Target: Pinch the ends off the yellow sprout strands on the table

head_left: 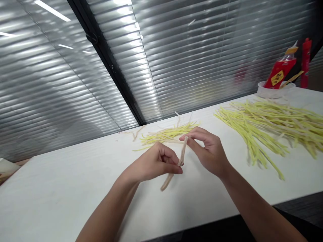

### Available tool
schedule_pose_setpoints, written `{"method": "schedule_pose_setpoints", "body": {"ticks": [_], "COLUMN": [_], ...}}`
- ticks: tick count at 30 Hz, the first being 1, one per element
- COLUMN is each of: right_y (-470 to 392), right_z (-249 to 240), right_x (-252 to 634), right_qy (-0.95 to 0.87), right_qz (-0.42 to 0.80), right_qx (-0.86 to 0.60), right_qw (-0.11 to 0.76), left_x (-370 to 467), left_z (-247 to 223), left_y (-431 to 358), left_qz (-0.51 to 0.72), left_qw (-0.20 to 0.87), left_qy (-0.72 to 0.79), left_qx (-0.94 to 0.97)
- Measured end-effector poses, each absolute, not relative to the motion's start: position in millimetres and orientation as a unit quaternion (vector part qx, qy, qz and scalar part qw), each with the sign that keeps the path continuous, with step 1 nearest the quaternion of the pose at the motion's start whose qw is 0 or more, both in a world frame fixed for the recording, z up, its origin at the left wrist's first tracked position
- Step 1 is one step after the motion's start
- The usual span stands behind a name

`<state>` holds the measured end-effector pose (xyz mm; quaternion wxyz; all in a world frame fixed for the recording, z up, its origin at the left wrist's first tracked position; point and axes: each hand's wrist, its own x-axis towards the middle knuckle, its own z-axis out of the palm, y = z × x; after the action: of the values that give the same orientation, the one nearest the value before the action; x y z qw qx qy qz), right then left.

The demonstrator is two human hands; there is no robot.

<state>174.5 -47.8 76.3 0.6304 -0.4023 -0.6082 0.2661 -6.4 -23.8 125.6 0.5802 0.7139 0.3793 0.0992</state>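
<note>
Between my two hands runs a short beige bundle of fuzzy stems, like pipe cleaners [166,183], folded or laid together and tilted. My left hand [160,161] pinches it around the middle between thumb and fingers, and its lower end sticks out below. Higher up, my right hand [208,149] grips the top end between thumb and index finger. Just behind my hands lies a small pile of yellow and beige stems [164,135] on the white table [63,188]. Whether the bundle is twisted I cannot tell.
A larger heap of yellow and beige stems [272,121] spreads over the table's right side. Behind it, a clear plastic tub [267,91] holds a red-labelled bottle [280,72] and a wooden stick [292,79]. A red tube [306,62] stands beside it. Window blinds [189,60] rise behind the table.
</note>
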Motion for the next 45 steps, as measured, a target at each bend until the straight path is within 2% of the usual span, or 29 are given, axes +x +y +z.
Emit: {"method": "schedule_pose_setpoints", "body": {"ticks": [7, 13, 22, 36, 40, 45], "right_y": [-22, -14, -8, -3, -4, -5], "right_z": [54, 39, 24, 11, 12, 14], "right_x": [188, 190, 189, 182, 182, 182], "right_qy": [-0.521, -0.482, -0.469, -0.486, -0.479, -0.472], "right_qz": [0.469, 0.531, 0.608, 0.492, 0.482, 0.487], "right_qx": [-0.441, -0.468, -0.389, -0.440, -0.452, -0.453], "right_qw": [0.561, 0.516, 0.510, 0.573, 0.578, 0.579], "left_x": [0, 9, 9, 16, 22, 29], "left_z": [66, 8, 1, -2, -6, -7], "left_y": [18, 28, 22, 19, 15, 7], "left_qz": [0.132, 0.204, 0.221, 0.252, 0.259, 0.326], "left_qw": [0.727, 0.816, 0.860, 0.812, 0.762, 0.698], "left_qy": [0.351, 0.305, 0.247, 0.275, 0.274, 0.294], "left_qx": [0.575, 0.446, 0.388, 0.449, 0.526, 0.566]}}
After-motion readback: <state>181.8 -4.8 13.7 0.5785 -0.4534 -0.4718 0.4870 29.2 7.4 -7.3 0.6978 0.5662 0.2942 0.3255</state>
